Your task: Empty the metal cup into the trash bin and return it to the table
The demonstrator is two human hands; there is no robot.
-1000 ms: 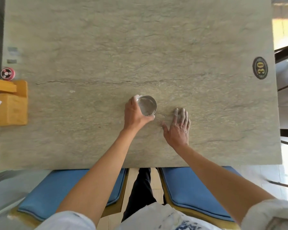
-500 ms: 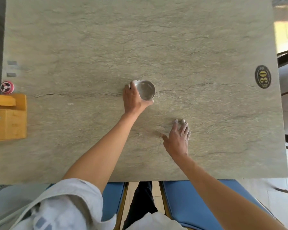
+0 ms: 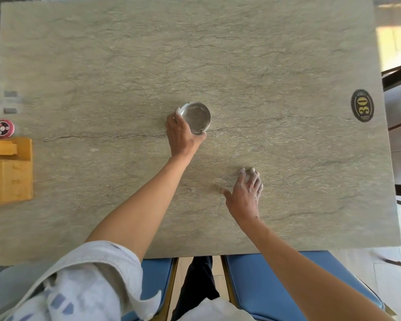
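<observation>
Centrally on the table point(image 3: 287, 54), the metal cup point(image 3: 196, 118) is gripped around its near-left wall by the left hand point(image 3: 183, 135), apparently for setting down; the right hand point(image 3: 245, 195) is spread flat nearby, probably as a brace.

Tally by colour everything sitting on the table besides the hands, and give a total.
Silver: 1, the metal cup, held by the left hand
Red: 1, the round button at the table's left edge
Yellow wood: 1, the wooden holder
Black and gold: 1, the number 30 plate
Total: 4
</observation>
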